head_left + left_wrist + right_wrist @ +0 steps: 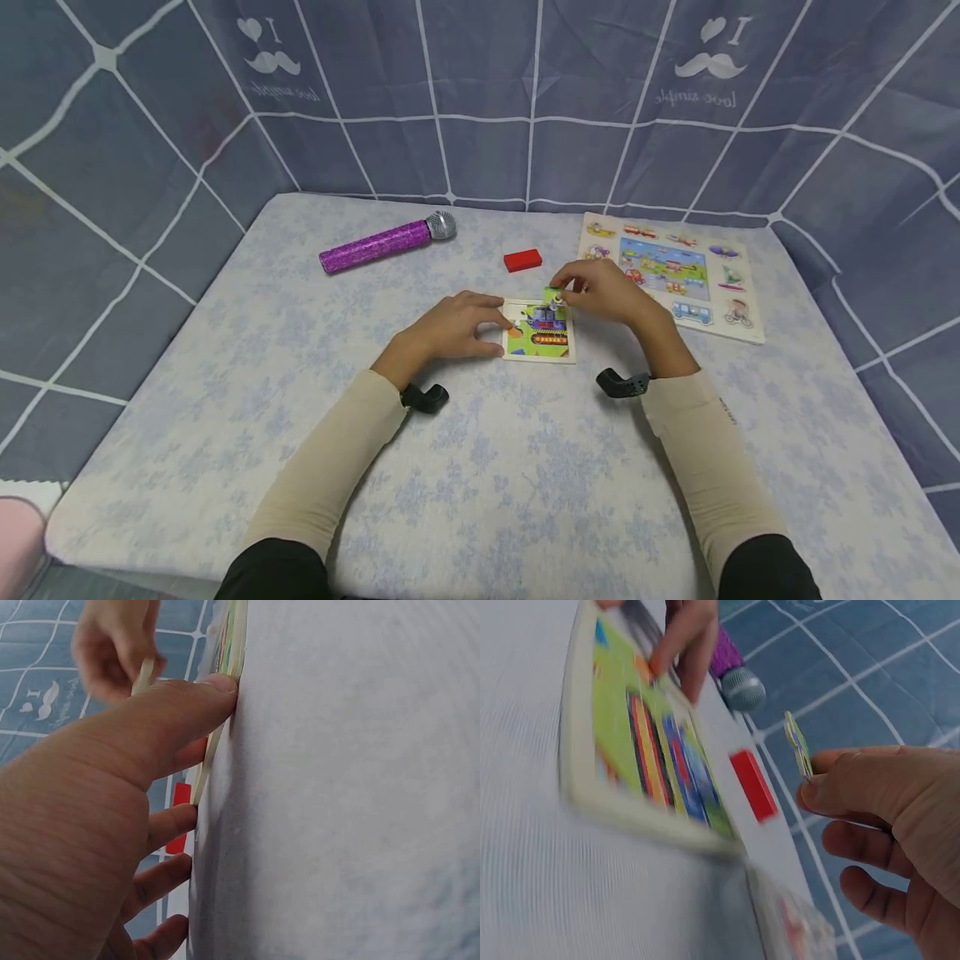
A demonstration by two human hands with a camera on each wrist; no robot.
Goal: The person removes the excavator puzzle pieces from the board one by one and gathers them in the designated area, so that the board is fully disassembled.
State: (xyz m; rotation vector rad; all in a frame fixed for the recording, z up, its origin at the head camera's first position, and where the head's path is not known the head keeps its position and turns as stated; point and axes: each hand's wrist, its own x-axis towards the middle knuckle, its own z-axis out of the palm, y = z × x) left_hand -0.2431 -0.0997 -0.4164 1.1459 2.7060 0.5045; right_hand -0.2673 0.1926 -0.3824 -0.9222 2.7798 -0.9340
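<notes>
A small square picture puzzle (540, 360) with a pale wooden rim lies in front of me, showing a vehicle with tracks on a green ground. My left hand (459, 327) rests at its left side, the index finger on the picture and the thumb against the rim, the other fingers spread. Above the puzzle's upper right corner, my right hand (600, 292) pinches a thin green puzzle piece (796, 742) between thumb and index finger. In the right wrist view the piece is held on edge, apart from the board.
A red block (522, 260) lies beyond the puzzle. Farther left is a glittery purple microphone (382, 246) with a silver head. A larger picture board (720, 321) with vehicles lies to the right. The patterned cloth (480, 467) covers the table, with a grey tiled-pattern curtain (487, 158) behind.
</notes>
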